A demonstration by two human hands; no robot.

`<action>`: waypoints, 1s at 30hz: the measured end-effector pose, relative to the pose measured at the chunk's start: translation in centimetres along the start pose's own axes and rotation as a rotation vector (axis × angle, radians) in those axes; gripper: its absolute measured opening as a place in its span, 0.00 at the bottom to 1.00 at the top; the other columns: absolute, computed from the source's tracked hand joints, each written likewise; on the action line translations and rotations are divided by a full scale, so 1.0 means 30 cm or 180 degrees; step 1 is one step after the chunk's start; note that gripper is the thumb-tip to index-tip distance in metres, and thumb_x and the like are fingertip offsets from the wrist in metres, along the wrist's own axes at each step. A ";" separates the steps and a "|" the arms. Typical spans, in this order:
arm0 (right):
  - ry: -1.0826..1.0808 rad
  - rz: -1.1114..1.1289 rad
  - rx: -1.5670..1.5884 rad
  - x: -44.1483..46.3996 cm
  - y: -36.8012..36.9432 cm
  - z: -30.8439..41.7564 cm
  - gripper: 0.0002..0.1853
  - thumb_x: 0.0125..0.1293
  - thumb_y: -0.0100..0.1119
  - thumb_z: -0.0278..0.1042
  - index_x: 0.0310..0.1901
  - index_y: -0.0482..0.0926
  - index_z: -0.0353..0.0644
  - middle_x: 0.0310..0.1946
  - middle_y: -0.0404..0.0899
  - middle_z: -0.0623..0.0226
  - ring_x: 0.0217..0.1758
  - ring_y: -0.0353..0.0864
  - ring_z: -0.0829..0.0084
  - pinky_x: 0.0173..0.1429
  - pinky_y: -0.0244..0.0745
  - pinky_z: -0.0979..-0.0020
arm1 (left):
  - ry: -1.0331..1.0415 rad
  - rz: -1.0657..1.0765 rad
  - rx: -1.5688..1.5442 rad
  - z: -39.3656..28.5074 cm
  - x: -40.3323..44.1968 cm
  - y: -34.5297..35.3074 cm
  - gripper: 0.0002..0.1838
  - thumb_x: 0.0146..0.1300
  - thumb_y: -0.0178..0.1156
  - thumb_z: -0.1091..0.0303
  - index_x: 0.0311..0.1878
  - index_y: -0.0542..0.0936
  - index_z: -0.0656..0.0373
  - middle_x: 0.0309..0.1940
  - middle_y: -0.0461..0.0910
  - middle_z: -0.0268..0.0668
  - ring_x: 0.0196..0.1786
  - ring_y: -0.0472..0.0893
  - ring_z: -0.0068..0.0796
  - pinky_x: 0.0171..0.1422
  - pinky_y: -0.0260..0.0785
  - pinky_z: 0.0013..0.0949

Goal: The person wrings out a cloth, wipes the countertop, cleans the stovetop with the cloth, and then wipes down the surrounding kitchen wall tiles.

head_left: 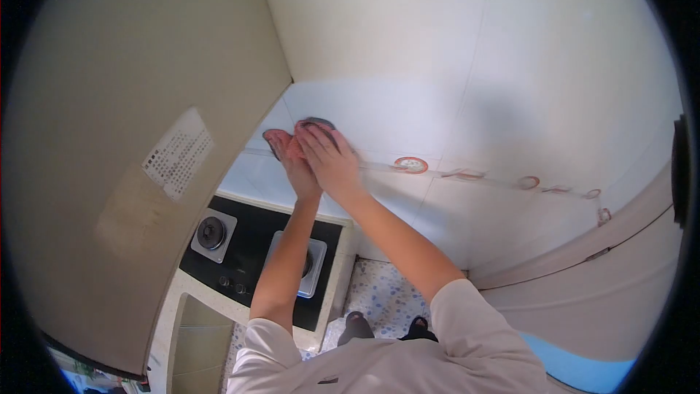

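Note:
A reddish-pink cloth with a dark edge [277, 138] lies bunched against the white tiled wall [394, 117], close to the lower corner of the cupboard. My right hand [332, 160] holds the cloth to the tiles, its fingers laid over it and pointing up and left. Right beside it, my left hand [299, 174] also grips the cloth; the right hand partly covers its fingers. Both arms reach forward above a black gas hob [248, 222].
A large cupboard [146, 66] with a white printed label [179, 152] fills the left side. The hob has a left burner [211, 233] and one partly behind my left arm. A decorated tile border [412, 165] crosses the wall. Below is a blue-spotted floor [386, 288].

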State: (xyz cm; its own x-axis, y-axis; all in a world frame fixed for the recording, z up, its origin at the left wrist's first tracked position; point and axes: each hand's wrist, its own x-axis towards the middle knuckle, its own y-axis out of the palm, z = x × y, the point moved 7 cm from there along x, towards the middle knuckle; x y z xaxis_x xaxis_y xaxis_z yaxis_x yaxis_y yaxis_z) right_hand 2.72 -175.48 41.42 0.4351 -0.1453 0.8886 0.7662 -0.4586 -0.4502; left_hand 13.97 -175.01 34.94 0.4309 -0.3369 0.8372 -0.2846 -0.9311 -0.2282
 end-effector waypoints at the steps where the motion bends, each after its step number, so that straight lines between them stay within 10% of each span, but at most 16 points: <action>1: 0.0025 0.0138 -0.0109 -0.023 -0.024 -0.044 0.25 0.63 0.57 0.38 0.61 0.83 0.42 0.72 0.76 0.69 0.77 0.70 0.68 0.81 0.61 0.59 | -0.0012 -0.0086 -0.0042 -0.042 -0.010 0.037 0.38 0.81 0.48 0.53 0.84 0.52 0.64 0.84 0.45 0.62 0.87 0.42 0.64 0.89 0.35 0.55; 7: 0.0558 0.0422 -0.1280 -0.470 -0.315 -0.489 0.28 0.66 0.58 0.38 0.68 0.78 0.45 0.72 0.75 0.66 0.79 0.68 0.59 0.82 0.60 0.51 | 0.0791 0.0805 0.0132 -0.633 -0.220 0.360 0.28 0.66 0.56 0.62 0.68 0.73 0.63 0.65 0.71 0.56 0.69 0.68 0.62 0.76 0.55 0.64; 9: 0.0955 0.0234 -0.1316 -0.604 -0.468 -0.603 0.28 0.68 0.58 0.36 0.70 0.76 0.43 0.74 0.72 0.60 0.82 0.62 0.57 0.83 0.57 0.45 | 0.0819 0.2309 0.0009 -0.746 -0.361 0.552 0.37 0.68 0.57 0.58 0.78 0.67 0.60 0.77 0.64 0.49 0.78 0.62 0.57 0.82 0.49 0.62; 11: 0.1087 0.0228 -0.1457 -0.677 -0.539 -0.651 0.30 0.69 0.57 0.37 0.72 0.73 0.42 0.76 0.69 0.57 0.83 0.60 0.56 0.84 0.55 0.44 | 0.1471 0.1186 -0.0117 -0.886 -0.396 0.525 0.35 0.62 0.60 0.62 0.75 0.72 0.58 0.74 0.69 0.42 0.75 0.66 0.52 0.78 0.56 0.58; 19: 0.1180 0.0652 -0.0376 -0.376 -0.224 -0.384 0.25 0.67 0.58 0.34 0.65 0.76 0.36 0.73 0.72 0.53 0.77 0.68 0.51 0.80 0.61 0.45 | 0.0978 0.1611 0.0259 -0.455 -0.144 0.315 0.30 0.61 0.61 0.64 0.68 0.77 0.58 0.72 0.72 0.47 0.77 0.66 0.56 0.79 0.56 0.60; 23: 0.0130 0.0224 -0.0047 0.019 -0.088 -0.104 0.20 0.66 0.58 0.34 0.57 0.83 0.37 0.72 0.75 0.60 0.77 0.70 0.59 0.80 0.63 0.54 | 0.0534 0.0275 0.0594 -0.170 0.118 0.019 0.37 0.69 0.59 0.62 0.78 0.64 0.65 0.75 0.65 0.58 0.78 0.62 0.64 0.84 0.50 0.60; 30: -0.0159 -0.0354 0.0181 0.230 -0.077 -0.012 0.18 0.64 0.58 0.35 0.52 0.86 0.39 0.69 0.78 0.65 0.78 0.70 0.66 0.82 0.61 0.58 | 0.0249 0.0085 0.0290 -0.151 0.286 -0.099 0.34 0.72 0.58 0.63 0.78 0.65 0.65 0.76 0.64 0.58 0.78 0.62 0.65 0.81 0.53 0.61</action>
State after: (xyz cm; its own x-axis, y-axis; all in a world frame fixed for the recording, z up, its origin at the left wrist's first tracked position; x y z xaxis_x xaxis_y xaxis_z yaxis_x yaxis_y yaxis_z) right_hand 3.77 -175.74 48.62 0.3679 -0.0518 0.9284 0.8360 -0.4187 -0.3547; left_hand 14.65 -174.51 45.05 0.3550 -0.3532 0.8656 -0.2147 -0.9319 -0.2922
